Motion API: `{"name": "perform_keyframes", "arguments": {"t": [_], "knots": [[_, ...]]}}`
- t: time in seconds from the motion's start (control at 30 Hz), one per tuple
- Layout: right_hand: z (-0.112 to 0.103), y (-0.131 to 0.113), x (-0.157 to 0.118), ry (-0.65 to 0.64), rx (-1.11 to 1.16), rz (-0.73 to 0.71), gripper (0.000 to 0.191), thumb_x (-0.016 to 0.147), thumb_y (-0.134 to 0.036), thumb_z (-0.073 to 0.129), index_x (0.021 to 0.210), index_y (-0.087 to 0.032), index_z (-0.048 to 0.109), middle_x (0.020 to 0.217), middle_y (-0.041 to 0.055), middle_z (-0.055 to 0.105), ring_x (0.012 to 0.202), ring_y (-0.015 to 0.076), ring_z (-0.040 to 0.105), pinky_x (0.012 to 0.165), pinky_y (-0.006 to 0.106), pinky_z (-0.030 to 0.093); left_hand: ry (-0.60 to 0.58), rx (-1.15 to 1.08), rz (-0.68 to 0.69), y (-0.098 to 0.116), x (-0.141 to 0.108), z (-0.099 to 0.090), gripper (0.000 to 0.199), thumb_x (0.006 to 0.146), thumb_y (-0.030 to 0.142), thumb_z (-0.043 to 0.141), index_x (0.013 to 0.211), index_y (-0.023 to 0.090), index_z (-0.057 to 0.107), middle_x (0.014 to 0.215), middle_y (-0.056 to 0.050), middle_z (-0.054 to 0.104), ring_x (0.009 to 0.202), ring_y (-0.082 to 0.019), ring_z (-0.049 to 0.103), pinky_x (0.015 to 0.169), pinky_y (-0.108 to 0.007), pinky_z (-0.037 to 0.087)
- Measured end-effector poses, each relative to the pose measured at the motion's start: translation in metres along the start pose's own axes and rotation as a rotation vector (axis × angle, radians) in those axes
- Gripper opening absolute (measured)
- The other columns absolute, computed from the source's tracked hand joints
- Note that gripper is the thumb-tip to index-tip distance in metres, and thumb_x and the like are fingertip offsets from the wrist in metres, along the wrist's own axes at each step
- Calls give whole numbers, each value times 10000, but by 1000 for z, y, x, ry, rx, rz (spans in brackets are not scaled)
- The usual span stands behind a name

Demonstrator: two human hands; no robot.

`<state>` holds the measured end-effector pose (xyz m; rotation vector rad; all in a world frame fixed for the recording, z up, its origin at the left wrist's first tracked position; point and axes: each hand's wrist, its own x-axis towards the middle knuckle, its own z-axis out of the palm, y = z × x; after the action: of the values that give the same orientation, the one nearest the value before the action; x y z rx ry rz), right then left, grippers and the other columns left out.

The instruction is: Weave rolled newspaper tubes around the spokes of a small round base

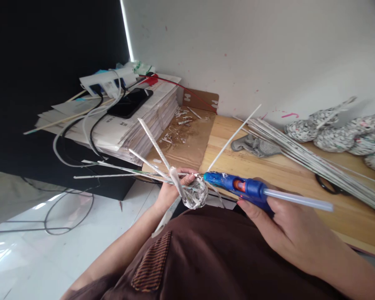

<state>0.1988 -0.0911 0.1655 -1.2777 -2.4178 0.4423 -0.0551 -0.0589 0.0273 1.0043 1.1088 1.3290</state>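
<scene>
Glue gun nosed up to the paper weave!

And here's the left hand, pinching the small round weave of rolled paper at its upper edge, right above the brown-clad lap! Paper tubes spray out from it, most of them leftward, one slanting up to the right. In from the other side comes the right hand, wrapped firmly around the blue hot-glue gun, a translucent glue stick jutting from its rear. The teal nozzle is right at the weave's edge; touching or just beside, I can't tell!

Over on the wooden tabletop, a grey glove-like cloth lies next to a long bundle of paper tubes, with bulbous woven pieces lined up by the wall. To the left, a black phone rests on a thick paper stack, and paper scraps litter the cardboard beside it.
</scene>
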Motion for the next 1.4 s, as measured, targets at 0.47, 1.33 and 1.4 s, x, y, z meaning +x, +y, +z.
{"name": "perform_keyframes", "arguments": {"t": [0.47,1.33,1.4], "knots": [[-6,-6,1,-35,172,19,178,959,-285,584,1113,-293,674,908,-8,763,805,200,736,712,296,581,-42,29,-31,13,-1,2,318,761,434,820,928,171,759,838,-61,763,765,-205,719,710,-302,568],[-11,-8,-3,-17,50,-18,138,1011,-322,493,924,-259,579,719,-11,697,617,185,678,525,269,481,-64,3,-41,16,-2,7,312,762,420,829,925,161,765,801,-46,746,780,-193,713,715,-289,559],[-12,-8,-4,-31,50,-18,134,1016,-319,484,938,-262,577,725,-13,697,624,185,680,521,270,478,-66,-6,-42,16,-3,8,321,758,427,829,923,159,765,789,-46,743,771,-194,712,706,-287,558]]}}
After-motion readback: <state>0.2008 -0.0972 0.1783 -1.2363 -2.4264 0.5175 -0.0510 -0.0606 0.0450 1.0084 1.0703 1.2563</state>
